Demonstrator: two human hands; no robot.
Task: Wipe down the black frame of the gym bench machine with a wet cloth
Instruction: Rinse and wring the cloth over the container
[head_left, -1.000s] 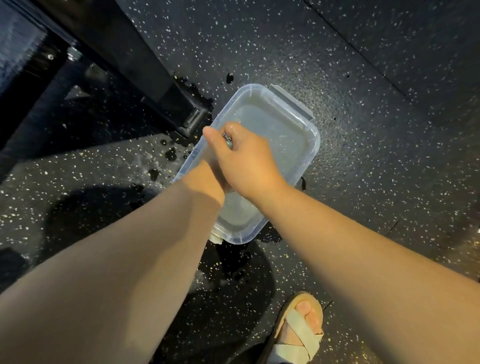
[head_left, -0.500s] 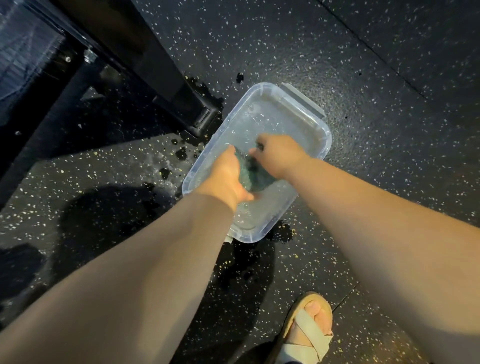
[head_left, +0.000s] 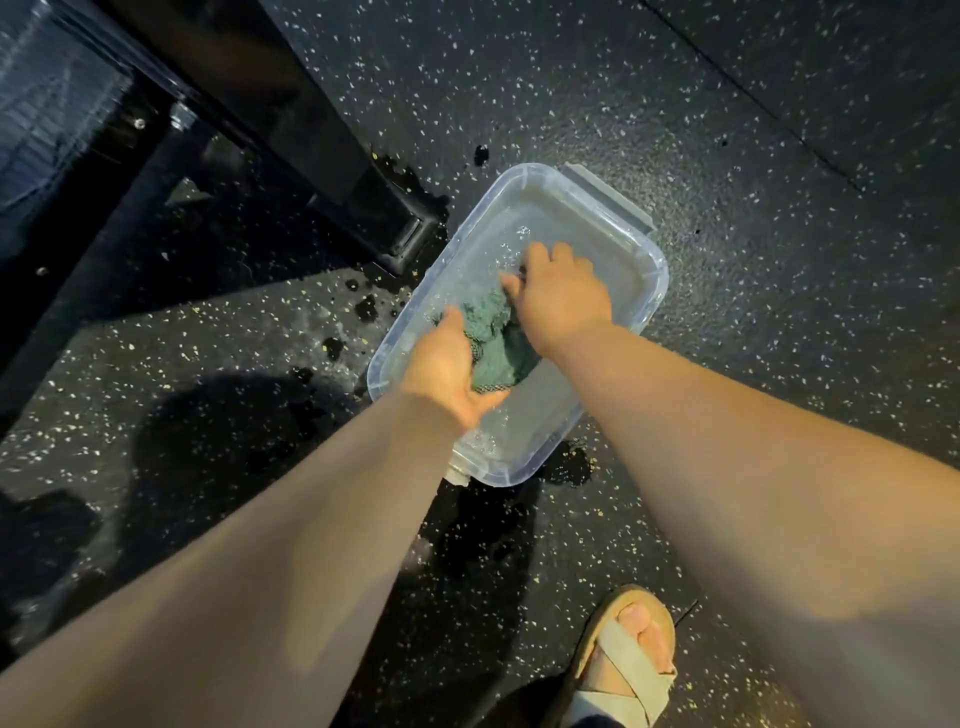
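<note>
A green cloth (head_left: 493, 343) lies soaked in the water of a clear plastic tub (head_left: 649, 260) on the floor. My left hand (head_left: 452, 369) holds the cloth's near end and my right hand (head_left: 561, 296) grips its far end, both down in the water. The black frame (head_left: 311, 135) of the bench machine runs diagonally from the top left, and its foot ends just left of the tub.
The floor (head_left: 727, 130) is black speckled rubber, with dark water splashes (head_left: 363, 306) left of the tub and a puddle (head_left: 569, 465) at its near corner. My sandalled foot (head_left: 628, 660) stands at the bottom right. A bench pad (head_left: 47, 104) fills the top left corner.
Both hands went from bunched together above the tub down into the water. They have drawn apart, and the green cloth now shows spread between them.
</note>
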